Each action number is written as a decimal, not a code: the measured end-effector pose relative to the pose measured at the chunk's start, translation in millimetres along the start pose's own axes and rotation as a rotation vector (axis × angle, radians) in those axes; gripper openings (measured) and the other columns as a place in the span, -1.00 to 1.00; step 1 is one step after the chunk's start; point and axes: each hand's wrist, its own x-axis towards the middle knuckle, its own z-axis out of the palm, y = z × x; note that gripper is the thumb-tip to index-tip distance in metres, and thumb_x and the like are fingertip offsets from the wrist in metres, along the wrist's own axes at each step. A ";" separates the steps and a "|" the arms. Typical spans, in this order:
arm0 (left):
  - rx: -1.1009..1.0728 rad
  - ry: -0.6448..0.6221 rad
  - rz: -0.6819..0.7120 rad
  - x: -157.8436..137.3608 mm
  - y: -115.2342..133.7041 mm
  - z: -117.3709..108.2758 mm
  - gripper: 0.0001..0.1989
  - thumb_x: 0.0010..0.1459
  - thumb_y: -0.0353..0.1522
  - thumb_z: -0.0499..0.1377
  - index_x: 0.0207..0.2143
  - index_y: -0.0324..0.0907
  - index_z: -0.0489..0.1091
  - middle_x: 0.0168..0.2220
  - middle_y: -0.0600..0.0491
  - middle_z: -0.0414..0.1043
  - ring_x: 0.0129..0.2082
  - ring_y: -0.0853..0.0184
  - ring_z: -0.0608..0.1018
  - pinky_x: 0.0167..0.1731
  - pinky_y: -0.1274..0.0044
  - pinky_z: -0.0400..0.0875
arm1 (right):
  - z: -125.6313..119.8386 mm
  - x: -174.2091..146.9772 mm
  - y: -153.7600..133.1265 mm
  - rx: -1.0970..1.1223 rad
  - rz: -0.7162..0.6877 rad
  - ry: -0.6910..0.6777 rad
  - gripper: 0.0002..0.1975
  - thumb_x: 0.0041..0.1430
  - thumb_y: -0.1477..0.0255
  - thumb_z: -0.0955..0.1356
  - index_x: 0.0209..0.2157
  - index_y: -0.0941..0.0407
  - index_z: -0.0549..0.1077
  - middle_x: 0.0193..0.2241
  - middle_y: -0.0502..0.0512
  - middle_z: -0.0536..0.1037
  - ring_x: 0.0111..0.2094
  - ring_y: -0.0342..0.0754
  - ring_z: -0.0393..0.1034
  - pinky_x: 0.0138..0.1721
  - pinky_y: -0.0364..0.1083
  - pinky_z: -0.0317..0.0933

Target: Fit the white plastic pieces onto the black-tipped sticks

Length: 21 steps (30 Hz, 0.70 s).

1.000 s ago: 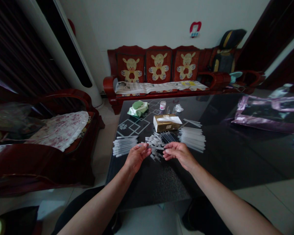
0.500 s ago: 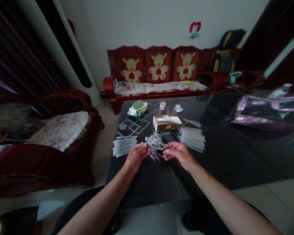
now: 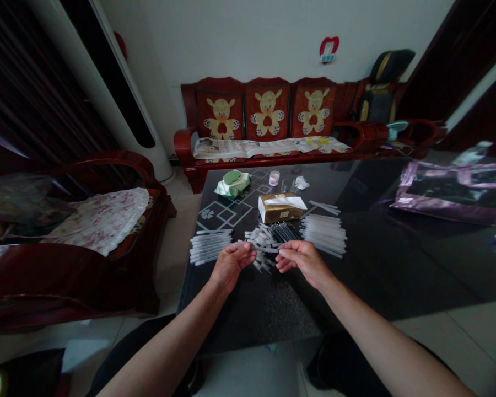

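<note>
My left hand (image 3: 232, 266) is closed round the left part of a slim, whitish pen (image 3: 267, 250), held level just above the table. The fingertips of my right hand (image 3: 301, 260) pinch together at the pen's right end; what exactly they grip there is too small to make out. Behind the pen lies a heap of small white caps (image 3: 259, 236), with thin black refills (image 3: 285, 230) beside it. To the left is a row of similar pale pens (image 3: 210, 246). A larger stack of translucent white tubes (image 3: 324, 236) lies just beyond my right hand.
On the dark glossy table (image 3: 273, 320) stand a gold tissue box (image 3: 283, 212), a green wipes pack (image 3: 233, 185) and a small white cup (image 3: 274, 178). A clear bag with purple edges (image 3: 454, 212) lies at the right. A wooden sofa (image 3: 268, 151) is behind.
My right hand has shifted very slightly to the right, and its fingers are drawn closer together at the pen's end. My left hand stays nearly in place, holding the pen.
</note>
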 end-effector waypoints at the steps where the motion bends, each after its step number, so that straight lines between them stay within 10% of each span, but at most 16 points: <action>1: 0.005 0.001 0.002 -0.4 -0.3 0.4 -0.82 -0.10 -0.43 0.37 -0.41 -0.32 0.48 -0.46 0.00 0.53 -0.45 0.37 0.58 -0.38 0.57 0.52 | 0.0 0.1 0.3 -0.011 0.003 0.000 -0.71 -0.06 0.31 0.46 -0.35 0.22 0.45 -0.54 0.11 0.57 -0.56 -0.05 0.49 -0.54 -0.08 0.40; 12: -0.009 -0.006 0.006 1.2 -6.1 -1.6 -0.82 -0.11 -0.44 0.37 -0.42 -0.34 0.49 -0.45 0.00 0.53 -0.46 0.38 0.58 -0.36 0.57 0.52 | 2.3 -0.7 0.2 -0.192 0.033 0.002 -0.62 0.08 0.13 0.34 -0.46 0.21 0.41 -0.70 0.00 0.45 -0.78 -0.19 0.28 -0.79 -0.21 0.18; 21: 0.001 0.044 -0.004 0.5 -2.8 0.5 -0.86 -0.09 -0.46 0.35 -0.43 -0.34 0.48 -0.48 0.00 0.52 -0.48 0.38 0.58 -0.39 0.59 0.53 | -1.5 -0.5 -1.2 -0.150 -0.016 -0.055 -0.66 -0.02 0.22 0.42 -0.32 0.19 0.39 -0.56 0.03 0.53 -0.61 -0.11 0.44 -0.60 -0.14 0.35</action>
